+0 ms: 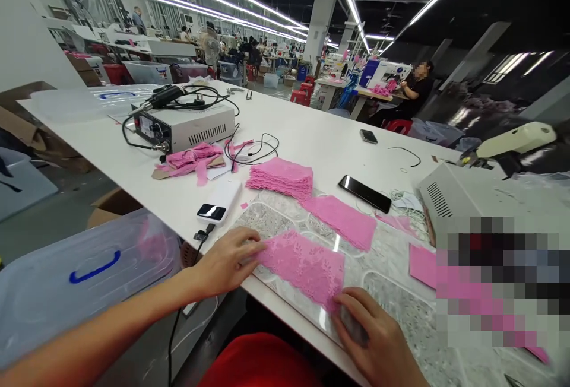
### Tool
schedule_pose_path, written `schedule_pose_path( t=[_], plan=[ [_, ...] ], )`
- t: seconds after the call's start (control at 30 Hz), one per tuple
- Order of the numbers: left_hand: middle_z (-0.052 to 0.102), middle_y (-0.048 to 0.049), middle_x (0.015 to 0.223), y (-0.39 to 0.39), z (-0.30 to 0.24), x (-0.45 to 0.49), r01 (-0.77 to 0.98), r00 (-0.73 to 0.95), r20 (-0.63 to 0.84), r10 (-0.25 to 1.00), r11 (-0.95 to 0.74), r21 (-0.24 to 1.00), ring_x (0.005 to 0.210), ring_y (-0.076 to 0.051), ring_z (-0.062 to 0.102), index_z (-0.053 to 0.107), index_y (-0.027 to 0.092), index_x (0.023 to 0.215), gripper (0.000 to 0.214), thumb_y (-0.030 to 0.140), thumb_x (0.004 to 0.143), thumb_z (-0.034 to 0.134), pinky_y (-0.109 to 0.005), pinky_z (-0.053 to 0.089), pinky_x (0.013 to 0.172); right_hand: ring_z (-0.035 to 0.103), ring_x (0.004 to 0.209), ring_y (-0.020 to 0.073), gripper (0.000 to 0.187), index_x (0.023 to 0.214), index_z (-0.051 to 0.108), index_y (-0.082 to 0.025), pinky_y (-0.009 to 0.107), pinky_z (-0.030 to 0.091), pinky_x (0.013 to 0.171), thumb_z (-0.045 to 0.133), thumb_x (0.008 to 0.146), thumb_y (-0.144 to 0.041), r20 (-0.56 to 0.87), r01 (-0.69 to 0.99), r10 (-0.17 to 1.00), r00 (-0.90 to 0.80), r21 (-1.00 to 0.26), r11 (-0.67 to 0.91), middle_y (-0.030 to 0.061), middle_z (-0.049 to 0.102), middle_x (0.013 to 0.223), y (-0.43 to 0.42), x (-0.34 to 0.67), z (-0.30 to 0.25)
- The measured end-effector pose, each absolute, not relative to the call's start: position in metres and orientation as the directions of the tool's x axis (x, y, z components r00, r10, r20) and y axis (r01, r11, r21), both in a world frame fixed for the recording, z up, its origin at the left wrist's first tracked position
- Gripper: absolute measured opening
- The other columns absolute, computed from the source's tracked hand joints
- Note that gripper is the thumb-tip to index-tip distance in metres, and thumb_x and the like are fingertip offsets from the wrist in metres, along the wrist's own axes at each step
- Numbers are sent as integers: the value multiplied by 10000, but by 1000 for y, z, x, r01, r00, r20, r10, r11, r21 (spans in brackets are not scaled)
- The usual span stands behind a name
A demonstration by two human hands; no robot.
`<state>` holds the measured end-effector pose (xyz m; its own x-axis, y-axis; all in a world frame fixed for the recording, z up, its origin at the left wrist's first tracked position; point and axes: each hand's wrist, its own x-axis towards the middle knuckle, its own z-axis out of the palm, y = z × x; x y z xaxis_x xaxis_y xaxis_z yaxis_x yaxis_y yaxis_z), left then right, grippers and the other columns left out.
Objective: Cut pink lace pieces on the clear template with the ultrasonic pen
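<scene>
A pink lace piece [303, 265] with a floral pattern lies flat on a clear patterned mat [276, 212] in front of me. My left hand [231, 256] pinches its left end between thumb and fingers. At the lower right corner, my right hand [371, 327] holds the lace edge between thumb and forefinger. Just beyond lies a flat layer of pink lace pieces [345, 221], touching a thicker stack of folded pink lace [280, 177]. Another pink piece [422, 265] is at the right, partly covered by a blurred patch.
A grey control box [202, 126] with coiled black cable stands back left, beside a pink fabric bundle [191, 158]. A white power bank [220, 203] and a black phone [365, 193] lie on the table. A grey machine [463, 197] is at right; a lidded plastic bin [89, 298] stands left.
</scene>
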<state>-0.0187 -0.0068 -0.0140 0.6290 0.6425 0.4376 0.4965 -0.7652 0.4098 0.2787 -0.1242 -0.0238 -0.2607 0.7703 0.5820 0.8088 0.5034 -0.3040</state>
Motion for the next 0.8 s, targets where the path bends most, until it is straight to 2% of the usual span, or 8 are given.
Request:
schedule_pose_path(
  t=[0.07, 0.17, 0.3, 0.4, 0.5, 0.6, 0.73, 0.8],
  plan=[
    [626, -101, 1100, -1, -15, -24, 452, 720, 408, 561, -825, 338, 994, -208, 595, 660, 208, 1086, 199, 257, 955, 519, -325, 491, 874, 699, 747, 143, 130, 945, 643, -229, 218, 593, 659, 556, 869, -170, 566, 796, 776, -279, -317, 516, 45, 694, 852, -123, 280, -27],
    [635, -78, 1009, 8, -13, -25, 429, 788, 333, 518, -850, 307, 910, -182, 608, 660, 202, 985, 202, 246, 989, 463, -276, 489, 813, 681, 708, 128, 152, 896, 635, -239, 210, 575, 635, 513, 885, -150, 486, 766, 822, -296, -393, 508, 30, 687, 824, -119, 284, -25],
    [639, -38, 900, 25, 7, -17, 397, 836, 212, 505, -825, 402, 790, -137, 615, 624, 189, 834, 190, 175, 957, 480, -208, 469, 723, 581, 563, 105, 220, 749, 599, -227, 203, 490, 503, 467, 922, -261, 269, 744, 932, -245, -564, 358, 10, 630, 702, -101, 294, 3],
    [643, -5, 836, 57, 32, -6, 415, 825, 184, 535, -793, 445, 722, -112, 603, 617, 183, 784, 149, 120, 887, 529, -180, 448, 662, 525, 533, 116, 289, 686, 587, -215, 228, 436, 474, 493, 899, -386, 230, 739, 962, -146, -622, 261, 7, 591, 627, -67, 304, 35],
    [643, 3, 764, 115, 55, 6, 464, 777, 230, 586, -779, 422, 683, -120, 588, 636, 172, 750, 134, 122, 843, 553, -198, 434, 630, 479, 517, 117, 314, 663, 606, -202, 248, 402, 480, 528, 848, -444, 230, 736, 971, -64, -647, 202, 2, 562, 589, -10, 313, 64],
    [646, -18, 773, 183, 78, 17, 532, 692, 317, 649, -755, 383, 734, -138, 599, 644, 153, 743, 158, 189, 877, 569, -235, 469, 696, 462, 525, 119, 299, 694, 636, -184, 268, 392, 515, 553, 805, -450, 331, 738, 944, -4, -635, 226, 3, 554, 573, 60, 318, 90],
    [630, -74, 1111, 244, 95, 15, 603, 565, 459, 685, -723, 337, 981, -193, 623, 617, 138, 1098, 254, 344, 955, 582, -396, 532, 863, 524, 680, 144, 232, 773, 627, -179, 289, 428, 628, 533, 814, -386, 480, 751, 877, 24, -588, 301, 50, 627, 760, 138, 311, 110],
    [612, -85, 1174, 256, 89, 6, 614, 545, 488, 682, -721, 321, 1024, -207, 619, 592, 146, 1171, 306, 363, 955, 586, -422, 534, 885, 542, 740, 150, 170, 786, 627, -182, 299, 442, 679, 528, 812, -317, 522, 755, 853, -16, -554, 353, 66, 639, 849, 157, 301, 103]
  ],
)
